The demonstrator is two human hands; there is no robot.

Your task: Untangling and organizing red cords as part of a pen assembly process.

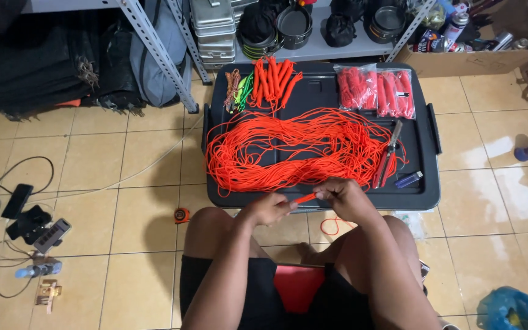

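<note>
Left hand (268, 209) and right hand (341, 197) meet at the 6 o'clock edge of the black bin lid (426, 140). The fingers of both hands are clamped on one short length of orange cord (305, 198), stretched between them. The loose orange cord pile (288, 150) lies at 12 o'clock from the hands. Pliers (389, 153) and a blue lighter (409, 179) lie at 2 o'clock.
</note>
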